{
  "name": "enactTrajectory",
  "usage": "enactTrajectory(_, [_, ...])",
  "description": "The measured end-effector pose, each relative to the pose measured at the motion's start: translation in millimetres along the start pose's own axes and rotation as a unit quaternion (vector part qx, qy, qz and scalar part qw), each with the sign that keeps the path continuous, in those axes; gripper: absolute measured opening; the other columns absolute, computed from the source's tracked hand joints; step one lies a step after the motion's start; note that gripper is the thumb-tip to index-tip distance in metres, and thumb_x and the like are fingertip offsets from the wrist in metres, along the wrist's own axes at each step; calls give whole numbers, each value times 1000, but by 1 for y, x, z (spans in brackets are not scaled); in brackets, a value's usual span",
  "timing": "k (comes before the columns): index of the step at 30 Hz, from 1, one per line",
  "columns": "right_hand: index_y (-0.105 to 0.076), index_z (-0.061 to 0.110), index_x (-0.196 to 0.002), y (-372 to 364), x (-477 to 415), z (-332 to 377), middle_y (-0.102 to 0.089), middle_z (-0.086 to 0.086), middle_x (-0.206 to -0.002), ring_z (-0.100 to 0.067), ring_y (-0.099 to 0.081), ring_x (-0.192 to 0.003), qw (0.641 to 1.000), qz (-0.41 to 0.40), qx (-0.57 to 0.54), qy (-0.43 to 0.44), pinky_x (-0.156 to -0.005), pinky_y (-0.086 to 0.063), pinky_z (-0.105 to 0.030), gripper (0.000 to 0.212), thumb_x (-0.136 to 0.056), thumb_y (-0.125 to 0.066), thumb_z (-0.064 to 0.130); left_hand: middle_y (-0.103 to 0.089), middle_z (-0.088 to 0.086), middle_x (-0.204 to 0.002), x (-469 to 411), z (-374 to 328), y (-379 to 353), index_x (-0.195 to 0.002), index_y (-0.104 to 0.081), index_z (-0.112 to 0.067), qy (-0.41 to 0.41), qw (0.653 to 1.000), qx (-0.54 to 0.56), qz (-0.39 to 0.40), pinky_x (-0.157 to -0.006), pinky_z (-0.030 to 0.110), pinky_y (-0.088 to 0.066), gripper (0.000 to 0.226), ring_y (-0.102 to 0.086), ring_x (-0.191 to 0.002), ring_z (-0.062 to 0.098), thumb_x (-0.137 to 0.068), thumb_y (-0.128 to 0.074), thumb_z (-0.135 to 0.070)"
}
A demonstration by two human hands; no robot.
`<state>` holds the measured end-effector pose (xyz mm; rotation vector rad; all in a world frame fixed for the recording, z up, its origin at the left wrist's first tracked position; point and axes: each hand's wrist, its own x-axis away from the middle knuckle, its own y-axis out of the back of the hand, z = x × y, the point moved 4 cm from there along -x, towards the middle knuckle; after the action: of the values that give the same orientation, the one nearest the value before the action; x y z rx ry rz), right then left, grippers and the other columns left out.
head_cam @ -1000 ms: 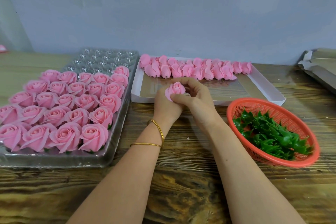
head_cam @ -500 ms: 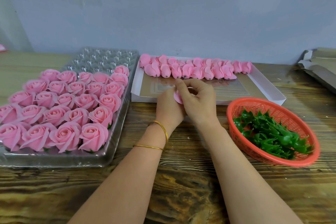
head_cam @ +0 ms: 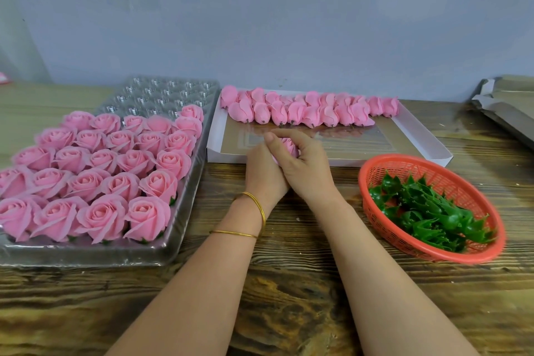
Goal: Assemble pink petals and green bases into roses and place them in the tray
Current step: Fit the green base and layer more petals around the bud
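While they meet over the wooden table [head_cam: 289, 298], the left hand [head_cam: 264, 173] and right hand [head_cam: 306, 170] curl their fingers around a pink rose [head_cam: 289, 145], just before the white box [head_cam: 419, 139] of petals [head_cam: 303, 111], between the tray [head_cam: 187, 199] of finished roses [head_cam: 101, 170] and the red basket [head_cam: 427, 156] of green bases [head_cam: 427, 211].

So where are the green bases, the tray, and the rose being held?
green bases [head_cam: 427, 211], head view, middle of the leafy pile.
tray [head_cam: 161, 92], head view, its empty far cups.
held rose [head_cam: 289, 145], head view, the visible pink petals.
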<state>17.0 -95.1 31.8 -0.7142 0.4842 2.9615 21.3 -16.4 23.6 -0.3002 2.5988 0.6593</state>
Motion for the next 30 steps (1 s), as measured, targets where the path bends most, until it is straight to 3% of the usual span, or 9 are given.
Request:
enactTrajectory(5, [-68,16,-111,-3,1,-4,-68,14,-99,4,-61,-96,1000,23,2,-20,-90,-47,-18,27,-92,-65,34,-59,2,-73,-4,2,-6,-70,-55,-14,-16,999,-18,32,-64,37,-45,34,-60,-74,25,-86,-30,-31])
enactTrajectory(7, [-66,13,-117,-5,2,-3,-67,11,-105,1,-61,-101,1000,28,-2,-15,-93,-46,-20,30,-95,-61,33,-61,2,-70,-4,6,-4,-71,-60,-11,-5,999,-32,21,-60,30,-42,37,-55,-66,16,-85,-32,-30])
enactTrajectory(10, [-64,12,-120,-7,1,0,-66,8,-105,-5,-60,-102,1000,29,-3,-11,-92,-46,-23,30,-100,-51,30,-47,-12,-55,-2,4,4,-58,-45,-29,16,1000,15,-17,-50,14,-36,29,-44,-55,-1,-87,-44,-24])
enactTrajectory(12, [-63,20,-100,-8,2,3,-61,19,-86,1,-57,-85,999,32,-20,-2,-78,-44,-21,19,-103,-46,27,-44,-13,-54,-3,4,5,-56,-40,-29,24,999,25,-22,-50,19,-34,39,-44,-54,3,-91,-51,-16])
enactTrajectory(15, [-50,10,-77,-10,3,4,-48,10,-72,-4,-44,-70,999,33,-36,9,-67,-36,-27,34,-105,-37,22,-43,-14,-56,-5,6,8,-61,-45,-21,31,999,28,-28,-51,17,-31,37,-42,-55,4,-95,-53,-8])
enactTrajectory(17, [-52,4,-77,-11,3,3,-50,2,-74,-8,-46,-74,999,29,-45,2,-70,-38,-31,39,-107,-34,21,-43,-15,-58,-6,5,9,-63,-47,-17,31,999,26,-32,-52,17,-28,33,-39,-55,0,-94,-53,-7])
enactTrajectory(23, [-56,20,-72,-8,4,0,-56,13,-73,0,-50,-72,994,6,-90,-54,-68,-39,-21,42,-107,-33,24,-46,-15,-56,-5,1,11,-61,-49,-20,42,996,62,-47,-51,7,-34,34,-41,-55,-3,-92,-59,-11])
enactTrajectory(26, [-64,3,-85,-8,4,-2,-62,3,-83,-5,-54,-80,993,-1,-92,-71,-74,-43,-25,44,-107,-33,24,-43,-14,-56,-4,-2,12,-68,-54,-15,30,998,45,-43,-52,6,-34,26,-40,-55,2,-93,-58,-10])
enactTrajectory(30, [-67,7,-97,-7,2,-4,-67,-2,-94,-10,-59,-90,991,-18,-101,-88,-84,-47,-28,38,-107,-33,21,-45,-13,-57,-3,-4,12,-69,-55,-14,23,997,45,-52,-51,15,-31,25,-45,-62,18,-92,-58,-7])
